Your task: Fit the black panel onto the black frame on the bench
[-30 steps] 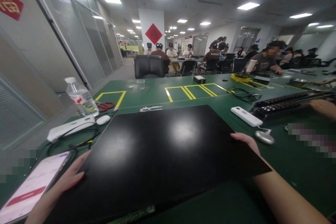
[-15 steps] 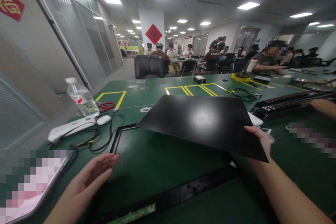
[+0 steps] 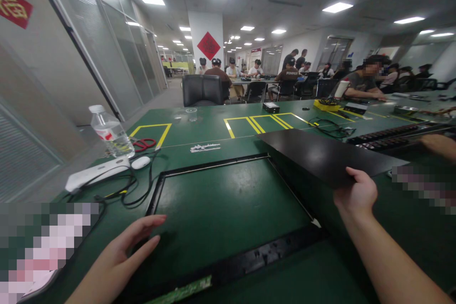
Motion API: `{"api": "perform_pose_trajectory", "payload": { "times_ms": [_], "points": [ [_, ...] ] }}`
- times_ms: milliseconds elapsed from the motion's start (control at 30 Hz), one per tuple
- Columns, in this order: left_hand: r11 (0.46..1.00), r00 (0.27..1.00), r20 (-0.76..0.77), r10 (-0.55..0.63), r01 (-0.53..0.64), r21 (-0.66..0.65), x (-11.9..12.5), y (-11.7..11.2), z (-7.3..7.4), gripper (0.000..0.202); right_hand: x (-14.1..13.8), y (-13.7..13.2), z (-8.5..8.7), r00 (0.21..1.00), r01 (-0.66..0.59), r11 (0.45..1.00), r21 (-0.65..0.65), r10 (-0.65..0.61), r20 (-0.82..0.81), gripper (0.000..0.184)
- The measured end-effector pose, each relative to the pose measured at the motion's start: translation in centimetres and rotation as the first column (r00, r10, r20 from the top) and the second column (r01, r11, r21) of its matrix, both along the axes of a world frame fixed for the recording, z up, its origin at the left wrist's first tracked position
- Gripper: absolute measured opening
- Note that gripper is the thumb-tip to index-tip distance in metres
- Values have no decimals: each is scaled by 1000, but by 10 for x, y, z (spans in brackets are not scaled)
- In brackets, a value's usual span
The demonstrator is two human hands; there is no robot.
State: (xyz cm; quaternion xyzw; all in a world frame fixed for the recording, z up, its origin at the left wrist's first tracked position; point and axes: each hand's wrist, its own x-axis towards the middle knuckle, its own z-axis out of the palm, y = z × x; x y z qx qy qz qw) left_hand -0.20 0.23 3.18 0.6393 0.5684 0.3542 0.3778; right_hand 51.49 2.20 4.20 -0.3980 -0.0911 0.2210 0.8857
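My right hand (image 3: 358,194) grips a thin black flat panel (image 3: 320,152) by its near edge, thumb on top. The panel is held tilted above the table, right of a black rectangular frame (image 3: 213,164). That frame lies flat on the green table, its wide near bar (image 3: 270,251) toward me. A green circuit board strip (image 3: 188,289) sits along the bar's left part. Over the frame's left side hovers my left hand (image 3: 131,247), thumb and fingers apart, with nothing in it. Its fingers hide part of the frame's side.
At left stand a water bottle (image 3: 110,130), red-handled scissors (image 3: 144,144), a white power strip (image 3: 98,173) and black cables (image 3: 121,190). Small white pieces (image 3: 204,147) lie beyond the frame. Black racks (image 3: 388,135) are at right, near another person's arm (image 3: 440,146). People sit farther back.
My right hand has carried the black panel to the right, off the frame, uncovering its far and right sides. My left hand has shifted slightly down and stays apart from the panel.
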Motion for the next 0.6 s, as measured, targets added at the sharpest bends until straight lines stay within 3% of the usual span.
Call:
{"api": "perform_pose_trajectory", "payload": {
  "times_ms": [267, 600],
  "points": [
    [996, 993, -106, -58, 65, 64, -4, -1, -5, 38, -10, -2, 7, 989, 136, 990, 41, -138, 54, 22],
    [984, 975, -195, -105, 130, 121, -2, -2, -2, 32, 2, 4, -4, 997, 76, 993, -89, -77, -9, 19]
  ]
}}
